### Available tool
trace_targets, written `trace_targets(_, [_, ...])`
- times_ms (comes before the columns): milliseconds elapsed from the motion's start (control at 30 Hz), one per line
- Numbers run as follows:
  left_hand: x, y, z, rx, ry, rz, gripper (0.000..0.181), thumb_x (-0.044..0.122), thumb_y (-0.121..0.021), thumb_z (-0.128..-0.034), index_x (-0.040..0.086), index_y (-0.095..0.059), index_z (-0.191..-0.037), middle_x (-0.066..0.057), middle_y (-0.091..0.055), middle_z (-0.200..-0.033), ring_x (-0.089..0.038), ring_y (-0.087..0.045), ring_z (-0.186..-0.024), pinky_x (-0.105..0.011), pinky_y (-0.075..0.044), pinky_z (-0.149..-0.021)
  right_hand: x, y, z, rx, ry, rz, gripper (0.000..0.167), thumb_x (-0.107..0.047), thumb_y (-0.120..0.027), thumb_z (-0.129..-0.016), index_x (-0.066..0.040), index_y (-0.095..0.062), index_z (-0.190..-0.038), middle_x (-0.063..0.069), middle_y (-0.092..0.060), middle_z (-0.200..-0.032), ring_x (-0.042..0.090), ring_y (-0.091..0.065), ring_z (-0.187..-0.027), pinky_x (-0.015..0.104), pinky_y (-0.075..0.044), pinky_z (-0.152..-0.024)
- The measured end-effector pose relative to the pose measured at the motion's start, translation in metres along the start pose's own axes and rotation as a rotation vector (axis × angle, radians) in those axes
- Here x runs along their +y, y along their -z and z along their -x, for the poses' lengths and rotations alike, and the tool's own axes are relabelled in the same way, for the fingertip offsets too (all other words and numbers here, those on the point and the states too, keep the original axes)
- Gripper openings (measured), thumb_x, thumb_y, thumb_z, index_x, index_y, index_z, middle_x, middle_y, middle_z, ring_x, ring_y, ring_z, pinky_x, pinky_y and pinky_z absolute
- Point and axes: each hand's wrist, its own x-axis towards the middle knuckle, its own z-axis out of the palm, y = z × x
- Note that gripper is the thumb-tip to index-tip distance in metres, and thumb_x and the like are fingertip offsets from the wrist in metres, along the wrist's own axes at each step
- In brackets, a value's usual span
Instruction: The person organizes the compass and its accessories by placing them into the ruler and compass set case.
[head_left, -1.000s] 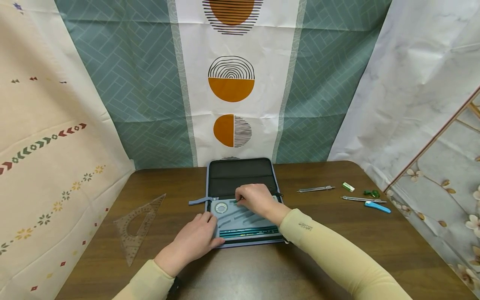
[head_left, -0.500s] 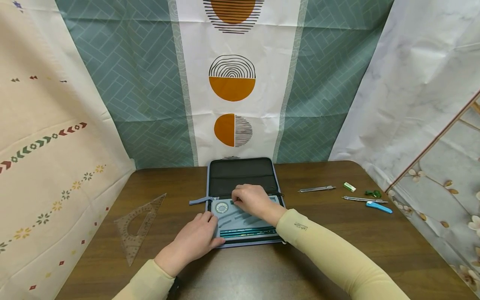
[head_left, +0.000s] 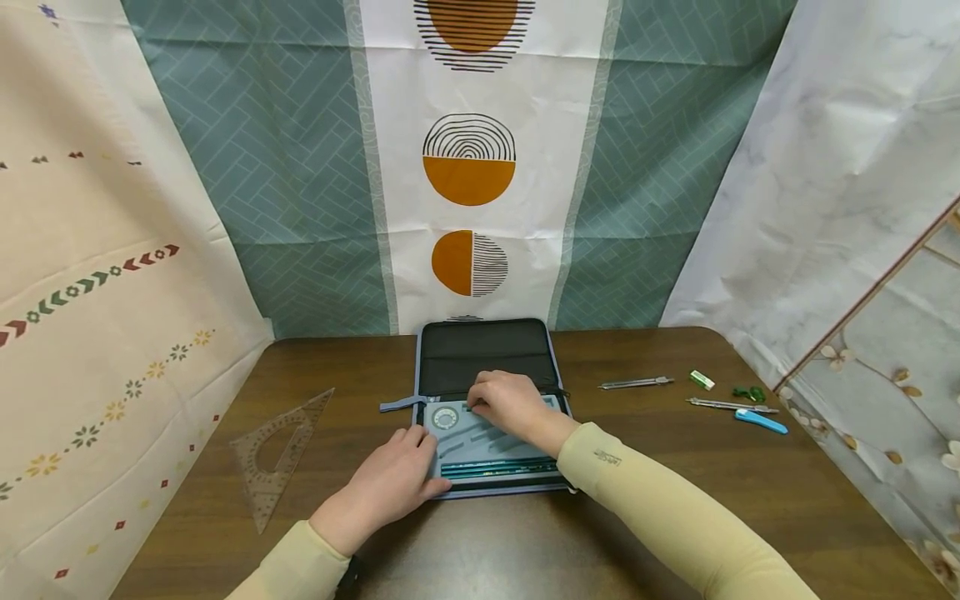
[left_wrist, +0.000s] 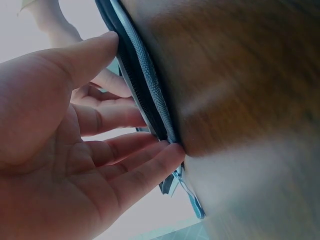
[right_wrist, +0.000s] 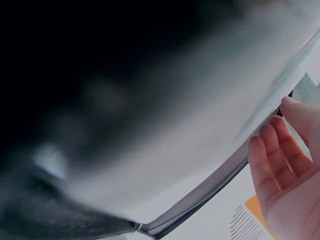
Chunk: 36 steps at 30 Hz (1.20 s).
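Note:
An unzipped blue-edged case point(head_left: 483, 358) lies spread at the table's middle, its dark lid folded back. Its grey-blue tray point(head_left: 465, 454) holds several teal pencils point(head_left: 498, 468) along the front and a round dial-like piece point(head_left: 445, 417) at upper left. My left hand point(head_left: 393, 475) rests on the case's left side, fingers nearly straight at the rim and thumb at the front edge. Over the tray's upper part bends my right hand point(head_left: 510, 404), thumb and fingertips at a slot, touching a small dark piece point(head_left: 467, 407). The hand hides most of that spot, so its grip is unclear.
A clear set square point(head_left: 273, 458) lies at left on the wooden table point(head_left: 480, 550). To the right are two metal drawing instruments point(head_left: 637, 383), a green-and-white eraser point(head_left: 702, 380), a small green object point(head_left: 750, 394) and a blue-handled tool point(head_left: 761, 421).
A green bit seen by my right fingertips one second ago is no longer visible. The right hand shifted slightly left, then back a little. My left hand stays in place.

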Motion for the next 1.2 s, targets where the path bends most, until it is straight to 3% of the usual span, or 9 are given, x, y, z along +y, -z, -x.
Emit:
trace_targets(200, [0.0, 0.0, -0.002, -0.007, 0.005, 0.001, 0.064, 0.045, -0.087, -0.0966, -0.007, -0.069, -0.129, -0.02, -0.066, -0.123, -0.032, -0.061, -0.103, -0.046, -0.06, -0.084, 0.002, 0.005, 0.005, 0.019, -0.019, -0.013, 0.01, -0.013, -0.085, -0.1, -0.019, -0.084, -0.108, -0.002, -0.078, -0.107, 0.019, -0.074, -0.101, 0.041, -0.062, -0.088])
trace_targets(833, [0.0, -0.002, 0.001, 0.015, -0.008, 0.004, 0.064, 0.044, -0.088, -0.0962, -0.007, -0.068, -0.128, -0.02, -0.066, -0.12, -0.032, -0.061, -0.1, -0.046, -0.059, -0.081, 0.003, 0.006, 0.009, -0.006, 0.021, -0.051, 0.021, -0.005, -0.081, -0.102, -0.018, -0.083, -0.117, -0.002, -0.079, -0.115, 0.019, -0.075, -0.107, 0.04, -0.061, -0.092])
trace_targets(1200, [0.001, 0.001, 0.002, 0.001, 0.0, 0.002, 0.063, 0.043, -0.087, -0.0969, -0.007, -0.068, -0.13, -0.021, -0.066, -0.122, -0.033, -0.062, -0.103, -0.046, -0.06, -0.084, 0.017, 0.02, 0.023, 0.03, -0.004, -0.014, 0.032, -0.003, -0.08, -0.101, -0.017, -0.079, -0.13, 0.002, -0.076, -0.129, 0.022, -0.075, -0.116, 0.041, -0.062, -0.09])
